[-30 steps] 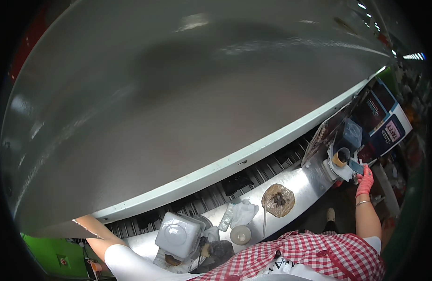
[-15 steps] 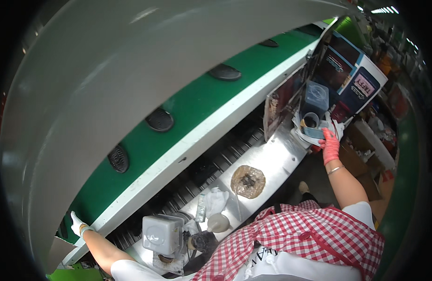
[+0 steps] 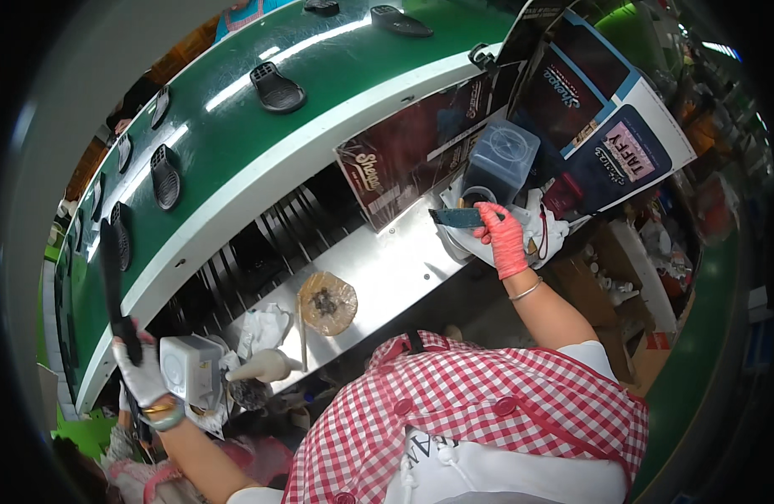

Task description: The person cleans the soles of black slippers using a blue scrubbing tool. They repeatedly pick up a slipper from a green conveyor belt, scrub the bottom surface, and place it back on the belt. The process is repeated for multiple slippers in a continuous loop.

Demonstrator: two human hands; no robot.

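My left hand (image 3: 142,368), in a white glove with dark fingertips, grips a black shoe sole (image 3: 112,273), held on edge by the near side of the green conveyor belt (image 3: 211,155). My right hand (image 3: 502,238), in a pink-red glove, is closed on a dark teal flat bar (image 3: 456,218) whose exact kind I cannot make out. It is just above the white wrapped holder (image 3: 454,245) beside a clear bluish plastic container (image 3: 502,158). Several black soles lie on the belt, one of them a sole (image 3: 278,87) near its middle.
On the metal shelf (image 3: 404,269) are a brown film-wrapped disc (image 3: 327,303), a pale squeeze bottle (image 3: 265,367) and a white square tub (image 3: 190,370). Printed cartons (image 3: 572,80) stand at the right. Another person (image 3: 240,18) is across the belt.
The view has shifted. My left hand now has a sole where it was empty over the belt. My right hand has lifted the teal bar from the holder.
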